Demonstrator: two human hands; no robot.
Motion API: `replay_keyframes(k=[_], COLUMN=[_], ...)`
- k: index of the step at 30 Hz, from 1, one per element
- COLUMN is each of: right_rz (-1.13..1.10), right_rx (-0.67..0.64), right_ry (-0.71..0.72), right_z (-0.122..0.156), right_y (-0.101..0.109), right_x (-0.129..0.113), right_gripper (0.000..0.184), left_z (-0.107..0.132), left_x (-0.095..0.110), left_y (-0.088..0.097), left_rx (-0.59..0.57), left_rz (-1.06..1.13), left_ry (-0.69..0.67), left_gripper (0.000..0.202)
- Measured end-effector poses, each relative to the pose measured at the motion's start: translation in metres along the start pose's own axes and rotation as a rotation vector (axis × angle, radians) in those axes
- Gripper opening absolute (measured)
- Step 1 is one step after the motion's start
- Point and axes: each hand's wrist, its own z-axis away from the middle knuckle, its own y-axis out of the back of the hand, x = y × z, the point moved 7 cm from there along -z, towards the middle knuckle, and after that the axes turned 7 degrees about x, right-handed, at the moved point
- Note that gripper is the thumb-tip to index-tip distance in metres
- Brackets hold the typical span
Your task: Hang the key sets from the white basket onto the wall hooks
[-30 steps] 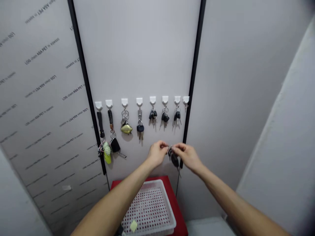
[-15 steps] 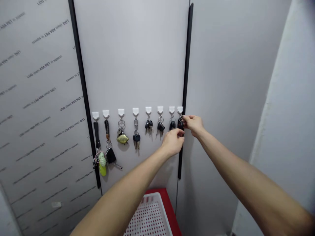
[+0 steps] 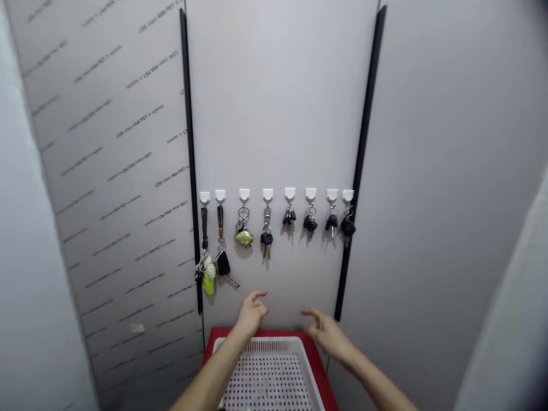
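Observation:
My left hand is in the air above the basket's far rim, index finger stretched out, nothing in it. To its right my right hand, slightly blurred, points inward with fingers apart and holds nothing. Above both hands several key bunches hang from a row of white hooks. At the right end hangs a dark bunch of keys, beside another set of black-headed keys. Further left are a key ring with a gold-coloured charm, a black key fob on a braided strap and a strap with a yellow-green charm.
A white perforated basket stands on a red surface below the hooks. Black vertical strips edge the pale panel. A printed panel stands on the left, and a white wall edge lies beyond it.
Both hands have left the keys at the right end and moved down toward the basket. The rightmost bunch now hangs free on its hook. The view has shifted, showing more of the basket.

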Motion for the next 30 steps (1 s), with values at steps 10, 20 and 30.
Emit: replay_keyframes(k=[10, 20, 30], right_rz=[-0.752, -0.798, -0.567], right_rx=[-0.07, -0.09, -0.006], right_ry=[0.409, 0.377, 0.311], right_z=[-0.007, -0.009, -0.023], right_y=[-0.017, -0.033, -0.041], right_x=[-0.213, -0.217, -0.209], right_gripper=[0.069, 0.068, 0.061], left_z=[0.054, 0.056, 0.03], left_x=[0.158, 0.174, 0.16], left_y=[0.036, 0.034, 0.07], left_rx=[-0.392, -0.492, -0.139], left_rz=[0.444, 0.465, 0.237], left_ry=[-0.316, -0.351, -0.425], left_gripper=[0.071, 0.073, 0.067])
